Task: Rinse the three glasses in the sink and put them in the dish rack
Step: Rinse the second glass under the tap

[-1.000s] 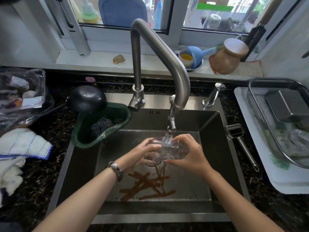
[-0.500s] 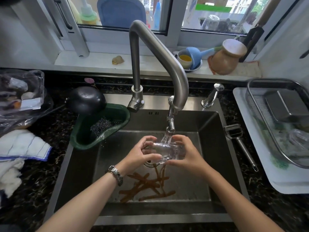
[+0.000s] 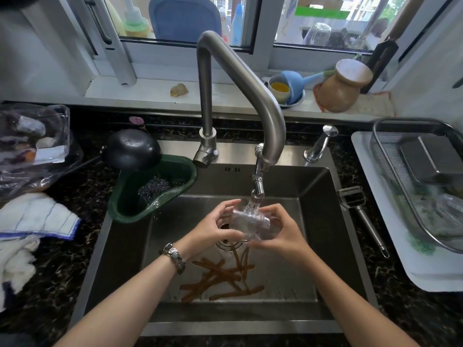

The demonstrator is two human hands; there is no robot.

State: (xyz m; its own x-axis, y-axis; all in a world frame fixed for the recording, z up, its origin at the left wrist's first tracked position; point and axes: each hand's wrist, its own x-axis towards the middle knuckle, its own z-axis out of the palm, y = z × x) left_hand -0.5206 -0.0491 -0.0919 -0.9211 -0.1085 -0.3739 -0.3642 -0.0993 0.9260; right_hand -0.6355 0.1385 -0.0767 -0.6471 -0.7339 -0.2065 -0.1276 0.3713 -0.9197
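Observation:
A clear glass (image 3: 253, 225) lies on its side under the running tap (image 3: 257, 189), above the middle of the steel sink (image 3: 318, 221). My left hand (image 3: 213, 227) grips its left end, fingers curled over the top. From the right, my right hand (image 3: 283, 231) holds the other end with thumb and fingers around it. Water falls onto the glass. In the wire dish rack (image 3: 390, 176) on the right lies another clear glass (image 3: 451, 209), partly blurred. I see no third glass.
Brown sticks (image 3: 220, 279) lie on the sink floor by the drain (image 3: 229, 242). A green strainer basket (image 3: 150, 189) with a steel scourer hangs at the sink's left corner. A peeler (image 3: 360, 211) lies between sink and rack tray. Cloths (image 3: 32, 219) sit at left.
The glass has been turned a little between both hands under the water stream. My left fingers have shifted over its top. The hands stay in the same place.

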